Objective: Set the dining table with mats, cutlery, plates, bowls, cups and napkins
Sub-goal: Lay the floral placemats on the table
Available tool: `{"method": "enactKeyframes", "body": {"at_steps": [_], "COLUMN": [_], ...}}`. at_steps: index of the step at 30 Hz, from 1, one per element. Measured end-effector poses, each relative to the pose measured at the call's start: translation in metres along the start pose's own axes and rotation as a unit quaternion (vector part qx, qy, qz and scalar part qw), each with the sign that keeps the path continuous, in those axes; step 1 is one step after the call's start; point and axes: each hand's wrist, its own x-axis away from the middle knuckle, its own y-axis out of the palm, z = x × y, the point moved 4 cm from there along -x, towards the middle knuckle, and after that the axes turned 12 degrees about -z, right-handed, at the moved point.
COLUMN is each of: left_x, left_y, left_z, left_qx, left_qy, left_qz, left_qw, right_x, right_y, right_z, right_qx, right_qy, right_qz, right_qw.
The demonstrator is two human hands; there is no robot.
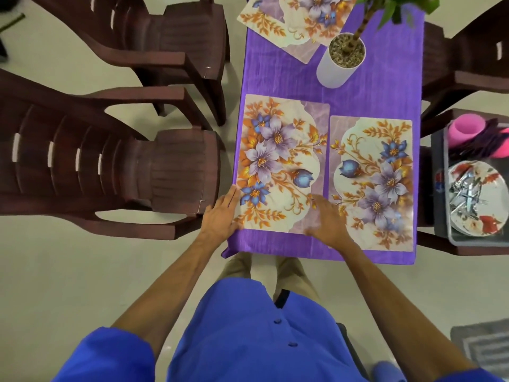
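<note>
Two floral mats lie side by side on the purple tablecloth (380,95). My left hand (221,216) rests with straight fingers against the near left edge of the left mat (281,161). My right hand (326,220), slightly blurred, lies flat on that mat's near right corner, beside the right mat (371,183). A third floral mat (297,20) sits askew at the far end. To the right, a grey tray (440,188) holds floral plates (479,205) with cutlery (462,191) on top and pink cups (465,130).
A white pot with a green plant (341,62) stands mid-table. Dark brown plastic chairs (110,166) line the left side, and another chair (473,78) stands at the right beside the tray. A grey floor mat (484,346) lies at the bottom right.
</note>
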Motion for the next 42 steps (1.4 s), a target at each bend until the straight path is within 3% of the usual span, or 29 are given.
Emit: {"method": "enactKeyframes", "body": {"at_steps": [2,4,14,42], "left_x": [-0.001,-0.002,-0.004,-0.008], "left_y": [-0.002,-0.003,0.001,0.005], "left_z": [-0.003,-0.005,-0.015,-0.016], "left_qx": [0.009,0.013,-0.043,-0.051], "left_qy": [-0.002,-0.002,0.005,0.053], "left_qz": [0.002,-0.005,-0.062,-0.052], "left_qw": [1.0,1.0,0.997,0.996], "right_x": [0.002,0.005,0.002,0.014], "right_y": [0.005,0.007,0.001,-0.007], "right_z": [-0.001,0.0,0.013,0.019], "right_qx": [0.128,0.16,0.138,0.163], "right_qy": [-0.009,-0.018,-0.033,-0.03], "right_qz": [-0.019,0.006,0.012,-0.029], "right_qw": [0.992,0.987,0.99,0.986]}}
